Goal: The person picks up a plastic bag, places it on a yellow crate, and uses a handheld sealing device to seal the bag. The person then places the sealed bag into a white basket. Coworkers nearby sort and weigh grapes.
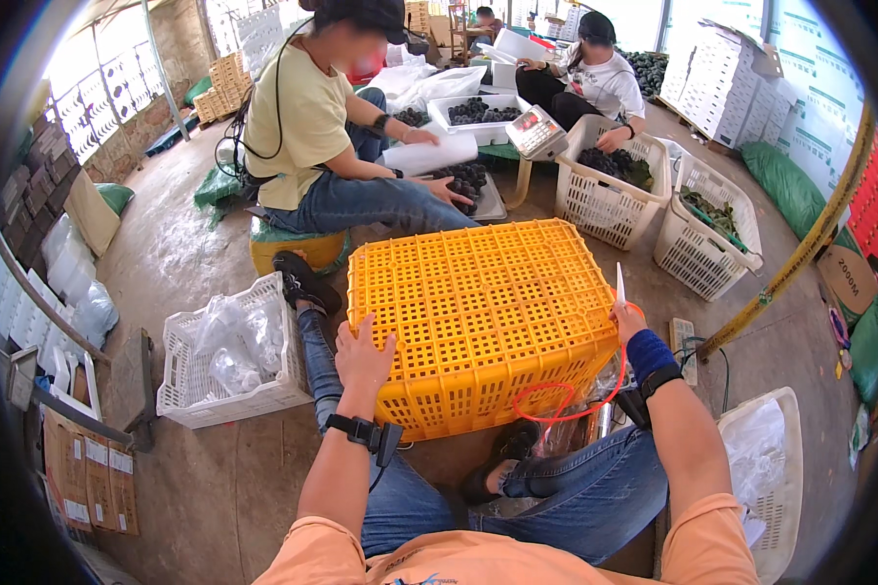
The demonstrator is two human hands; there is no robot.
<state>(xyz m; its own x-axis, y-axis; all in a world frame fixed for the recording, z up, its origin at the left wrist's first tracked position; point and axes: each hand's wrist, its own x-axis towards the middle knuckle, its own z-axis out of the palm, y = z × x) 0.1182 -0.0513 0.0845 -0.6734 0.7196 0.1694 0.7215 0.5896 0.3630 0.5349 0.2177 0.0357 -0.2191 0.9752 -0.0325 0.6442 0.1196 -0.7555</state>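
A yellow plastic crate [478, 292] with a latticed face up stands before my knees. My left hand [364, 353] rests at its near left corner, fingers spread, thumb apart, with nothing visible in it. Beside the crate's right edge, my right hand [630, 322] is closed around scissors [621, 285] whose pale pointed blades stick up and whose handle looks red-orange. Part of the handle is hidden by the fingers. An orange-red cord [544, 417] loops from near my right wrist down over the crate's near side.
White crates holding plastic bags [239, 351] [759, 458] flank me. Ahead, a person in yellow [298, 127] and another in white [595, 83] handle dark grapes [615, 166]. A digital scale [537, 132] stands between them. A yellow pole [800, 263] slants at right.
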